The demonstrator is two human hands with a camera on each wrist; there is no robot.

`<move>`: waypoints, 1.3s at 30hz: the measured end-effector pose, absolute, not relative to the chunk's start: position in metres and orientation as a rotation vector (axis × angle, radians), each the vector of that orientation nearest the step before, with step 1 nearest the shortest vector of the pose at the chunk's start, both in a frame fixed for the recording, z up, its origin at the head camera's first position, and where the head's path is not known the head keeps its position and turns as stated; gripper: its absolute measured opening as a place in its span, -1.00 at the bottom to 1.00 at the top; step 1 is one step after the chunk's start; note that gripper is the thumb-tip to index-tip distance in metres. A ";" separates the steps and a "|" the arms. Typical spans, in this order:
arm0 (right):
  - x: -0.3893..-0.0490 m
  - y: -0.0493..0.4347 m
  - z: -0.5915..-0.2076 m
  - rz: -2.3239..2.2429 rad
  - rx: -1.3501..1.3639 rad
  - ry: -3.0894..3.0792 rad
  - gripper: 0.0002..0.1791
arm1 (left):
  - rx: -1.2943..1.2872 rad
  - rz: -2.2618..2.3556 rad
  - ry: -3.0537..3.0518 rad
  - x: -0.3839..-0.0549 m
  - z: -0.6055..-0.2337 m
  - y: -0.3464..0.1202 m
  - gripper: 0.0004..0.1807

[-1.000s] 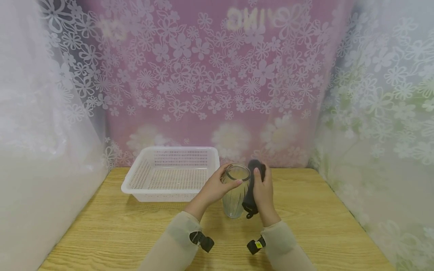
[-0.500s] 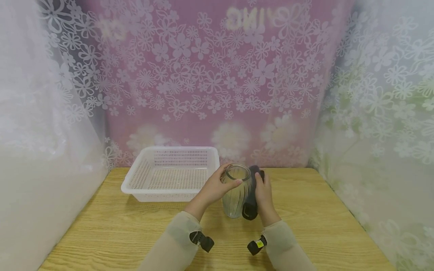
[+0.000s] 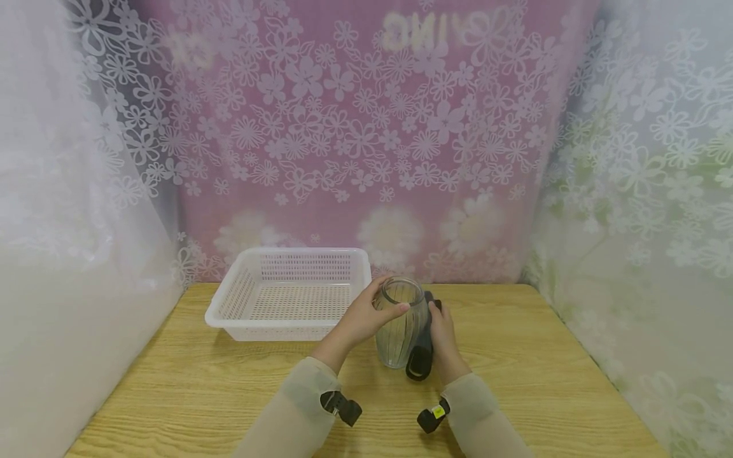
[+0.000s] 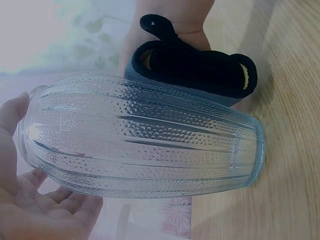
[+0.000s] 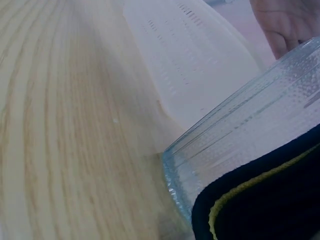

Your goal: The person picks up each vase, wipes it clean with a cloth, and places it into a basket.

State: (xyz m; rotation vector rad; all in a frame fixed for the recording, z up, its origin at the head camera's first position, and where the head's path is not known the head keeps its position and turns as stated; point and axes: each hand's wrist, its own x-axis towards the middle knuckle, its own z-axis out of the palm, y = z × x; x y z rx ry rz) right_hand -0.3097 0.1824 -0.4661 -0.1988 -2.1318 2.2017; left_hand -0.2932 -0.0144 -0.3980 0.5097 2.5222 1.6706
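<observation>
The left hand is gripping the glass vase near its rim; the vase is standing on the surface. The right hand is holding a black cloth item alongside it.

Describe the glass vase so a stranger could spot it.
On the wooden table, look right of the white basket. The vase is upright there, the left hand round its top. Unlike the basket and the black cloth in the right hand, it is clear, ribbed glass.

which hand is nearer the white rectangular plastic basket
Left: the left hand is beside the right end of the basket; the right hand is beyond the clear ribbed glass vase.
</observation>
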 end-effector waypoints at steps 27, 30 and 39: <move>-0.318 0.181 -0.488 2.277 -0.302 -2.087 -0.40 | 0.514 1.699 2.498 -0.294 -0.399 -0.014 -0.09; -0.320 0.182 -0.489 2.264 -0.303 -2.096 -0.37 | 0.518 1.700 2.496 -0.293 -0.398 -0.014 -0.09; -0.322 0.191 -0.482 2.194 -0.374 -2.100 -0.36 | 0.521 1.698 2.484 -0.293 -0.398 -0.015 -0.08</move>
